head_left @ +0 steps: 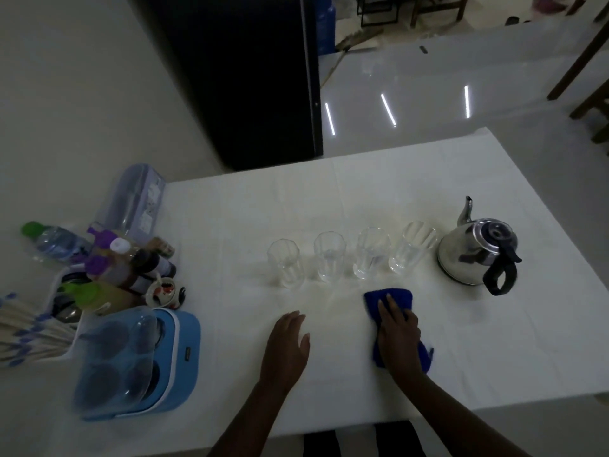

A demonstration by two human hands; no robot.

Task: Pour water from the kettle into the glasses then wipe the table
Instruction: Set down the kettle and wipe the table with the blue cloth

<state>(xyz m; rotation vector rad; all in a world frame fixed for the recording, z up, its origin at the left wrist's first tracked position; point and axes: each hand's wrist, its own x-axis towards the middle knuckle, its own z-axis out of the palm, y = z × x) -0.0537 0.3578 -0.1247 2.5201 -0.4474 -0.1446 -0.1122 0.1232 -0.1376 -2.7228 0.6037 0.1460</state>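
Several clear glasses (329, 257) stand in a row across the middle of the white table (494, 341). A shiny steel kettle (474, 250) with a black handle stands upright at the right end of the row, spout pointing away. A blue cloth (392, 296) lies on the table in front of the glasses. My right hand (398, 334) presses flat on the cloth. My left hand (288, 344) rests palm down on the bare table to the left of it, fingers apart, holding nothing.
A blue cup holder box with a clear lid (138, 364) sits at the left. Behind it stand bottles (56, 242), condiment jars (138, 265) and a holder of white spoons (23, 331). A dark cabinet (244, 77) stands beyond the table's far edge.
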